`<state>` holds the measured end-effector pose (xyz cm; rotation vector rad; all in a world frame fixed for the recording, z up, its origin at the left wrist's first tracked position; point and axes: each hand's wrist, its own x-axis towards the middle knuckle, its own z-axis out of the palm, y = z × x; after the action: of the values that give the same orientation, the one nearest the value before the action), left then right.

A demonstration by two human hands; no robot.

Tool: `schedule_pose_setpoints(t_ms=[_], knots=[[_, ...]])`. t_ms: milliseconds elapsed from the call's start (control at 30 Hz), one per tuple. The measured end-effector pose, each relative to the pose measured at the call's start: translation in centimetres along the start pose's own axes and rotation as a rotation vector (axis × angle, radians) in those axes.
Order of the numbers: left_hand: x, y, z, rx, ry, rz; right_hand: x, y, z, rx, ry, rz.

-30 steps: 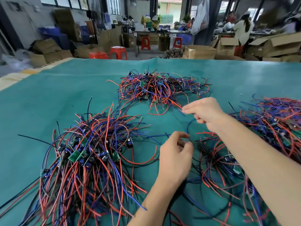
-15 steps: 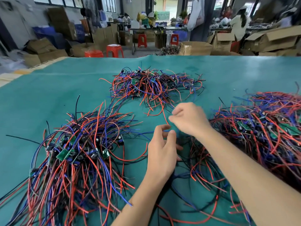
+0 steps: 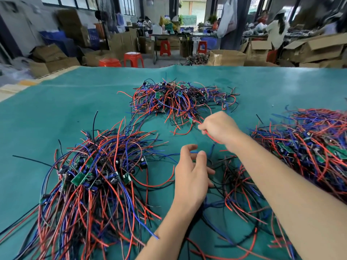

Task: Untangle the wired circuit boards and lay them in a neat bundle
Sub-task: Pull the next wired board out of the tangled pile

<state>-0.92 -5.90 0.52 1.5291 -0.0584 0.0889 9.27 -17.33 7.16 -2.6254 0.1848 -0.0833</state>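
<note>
Here, red wire [image 3: 210, 136] pinched in right hand [image 3: 218, 127], end toward far pile [image 3: 180, 99].

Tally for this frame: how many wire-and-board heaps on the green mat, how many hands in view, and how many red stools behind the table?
Wire-and-board heaps: 4
Hands: 2
Red stools: 4
Total: 10

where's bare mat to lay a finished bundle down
The widest bare mat lies far left, beyond the left pile and left of the far pile. Another strip runs behind the far pile, and a gap sits between it and the right pile. Near the left hand and right hand, loose wires crowd everything.
</note>
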Motion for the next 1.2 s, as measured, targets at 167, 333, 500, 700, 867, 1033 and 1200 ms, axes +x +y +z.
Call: schedule_pose_setpoints(t_ms=[167, 333, 500, 700, 867, 1033, 1200], knots=[[-0.1, 0.0, -0.1, -0.053, -0.031, -0.031, -7.9, 2.0, -3.2, 0.355, -0.009, -0.099], [-0.2, 0.9, -0.1, -0.088, -0.059, -0.074, -13.1, 3.6, -1.3, 0.393, -0.202, -0.279], [-0.1, 0.6, -0.2, 0.003, -0.047, -0.022, -13.7, 4.4, 0.7, 0.272, -0.192, -0.372], [0.0, 0.7, -0.2, -0.170, -0.083, -0.093, -13.6, 4.7, -0.2, 0.349, 0.282, -0.311], [0.0, 0.3, -0.1, -0.167, -0.088, -0.058, -13.4, 4.9, 0.5, 0.130, 0.069, -0.275], [-0.1, 0.5, -0.2, -0.165, -0.157, -0.048, -13.9, 3.9, 0.8, 0.646, -0.143, -0.240], [-0.6, 0.9, -0.2, 0.019, -0.257, 0.038, -12.7, 4.9, 1.0, 0.880, 0.199, -0.050]])
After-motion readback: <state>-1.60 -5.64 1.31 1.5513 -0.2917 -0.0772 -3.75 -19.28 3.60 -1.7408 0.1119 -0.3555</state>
